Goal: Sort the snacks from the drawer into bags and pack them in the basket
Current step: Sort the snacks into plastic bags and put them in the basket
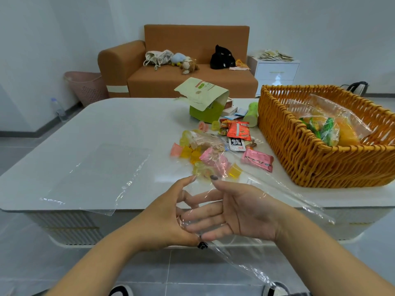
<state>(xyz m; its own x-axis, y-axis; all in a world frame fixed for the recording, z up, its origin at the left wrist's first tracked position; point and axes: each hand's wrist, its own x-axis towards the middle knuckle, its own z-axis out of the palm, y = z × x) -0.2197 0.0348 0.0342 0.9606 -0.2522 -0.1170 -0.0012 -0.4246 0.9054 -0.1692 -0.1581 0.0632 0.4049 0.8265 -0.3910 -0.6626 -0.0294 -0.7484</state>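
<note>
Both hands work a clear plastic bag (241,212) at the bench's (119,129) near edge: the left hand (171,218) pinches its film, the right hand (237,212) lies spread inside. Thin, light and slippery, it is probably best gripped at the mouth edges.

A home living room, plainly: brown sofa (192,77) against a white wall, soft toys (184,61) and a cloth bag (158,56) strewn on its seat, pink laundry basket (85,86) beside it, small white drawer cabinet (275,71) opposite, low white table (106,133) in front, grey tiled floor (32,263) below.
</note>
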